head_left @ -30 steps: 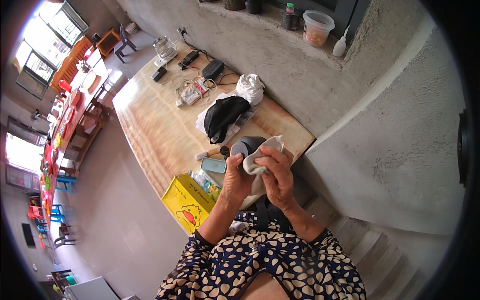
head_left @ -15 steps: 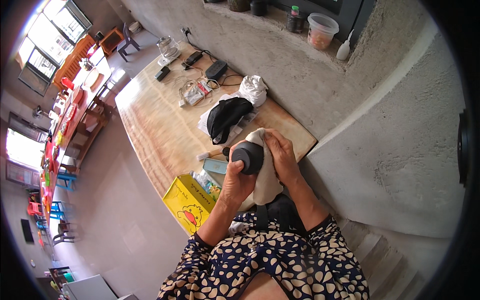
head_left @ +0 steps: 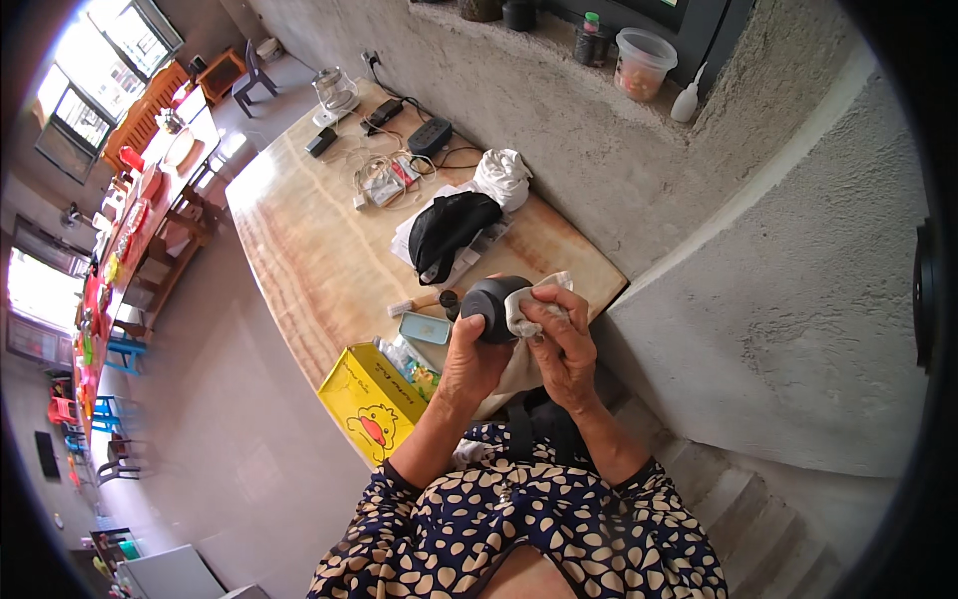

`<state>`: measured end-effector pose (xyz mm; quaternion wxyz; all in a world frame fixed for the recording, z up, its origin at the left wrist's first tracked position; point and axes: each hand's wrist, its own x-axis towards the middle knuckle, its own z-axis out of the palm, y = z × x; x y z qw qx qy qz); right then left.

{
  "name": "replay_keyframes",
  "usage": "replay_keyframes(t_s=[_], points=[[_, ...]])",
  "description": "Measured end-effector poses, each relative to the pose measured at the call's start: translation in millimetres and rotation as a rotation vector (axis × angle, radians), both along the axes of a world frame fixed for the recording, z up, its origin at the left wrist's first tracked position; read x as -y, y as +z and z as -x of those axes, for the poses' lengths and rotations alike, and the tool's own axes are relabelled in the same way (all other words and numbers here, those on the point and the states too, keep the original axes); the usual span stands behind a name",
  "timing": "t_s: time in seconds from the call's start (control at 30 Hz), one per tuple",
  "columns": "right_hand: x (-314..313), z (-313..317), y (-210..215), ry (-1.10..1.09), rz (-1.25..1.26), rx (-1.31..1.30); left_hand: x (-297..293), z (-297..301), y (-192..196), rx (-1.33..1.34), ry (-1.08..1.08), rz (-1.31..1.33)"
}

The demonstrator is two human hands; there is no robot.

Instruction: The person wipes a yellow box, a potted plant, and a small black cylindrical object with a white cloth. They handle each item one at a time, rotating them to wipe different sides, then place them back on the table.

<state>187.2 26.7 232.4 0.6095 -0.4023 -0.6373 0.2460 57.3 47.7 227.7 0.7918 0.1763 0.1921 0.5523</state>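
Observation:
My left hand (head_left: 471, 361) is wrapped round a dark grey cylindrical container (head_left: 487, 309), its thumb lying along the near side. The container is tilted, and I cannot tell whether it is a cup or a flask. In my right hand (head_left: 566, 351) a cream cloth (head_left: 521, 311) is bunched up and pressed against the container's right side; the rest of the cloth hangs below toward my lap. Just left of the container are a small round black piece (head_left: 449, 299), a brush (head_left: 411, 304) with pale bristles and a light blue tray-like box (head_left: 425, 328).
A yellow box (head_left: 371, 404) with a duck picture stands at the table's near left edge. Farther back on the marble-patterned table (head_left: 299, 210) lie a black bag (head_left: 454, 232), a white cloth bundle (head_left: 501, 178), cables and a power strip (head_left: 431, 136). A concrete wall (head_left: 599, 190) borders the right.
My right hand has gathered the cloth and turned, bringing the bunched part onto the container's right side. My left hand keeps its hold, and the container has tilted slightly. The view has shifted a little.

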Motion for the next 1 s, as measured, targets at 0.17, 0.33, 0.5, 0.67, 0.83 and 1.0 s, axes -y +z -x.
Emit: replay_keyframes(t_s=[0.17,0.33,0.5,0.67,0.83,1.0], points=[[-16.4,-12.2,20.6,0.118,0.058,0.032,6.1,-0.2,2.7,0.014,-0.054,-0.001],[-41.7,-19.0,23.5,0.325,0.141,-0.009,8.8,5.9,-1.8,0.027,-0.141,-0.025],[-62.2,-24.3,35.6,0.576,0.319,0.043,12.0,4.6,0.1,-0.027,-0.109,-0.035],[-48.6,-27.2,32.9,0.461,0.067,0.123,7.7,0.5,-6.2,-0.017,0.03,0.005],[-7.0,-26.3,20.8,0.17,-0.018,0.164,5.3,-3.9,-8.5,-0.075,-0.007,0.044],[3.9,-27.8,12.4,-0.004,-0.043,0.18,7.1,-18.0,-6.9,-0.015,-0.082,0.078]])
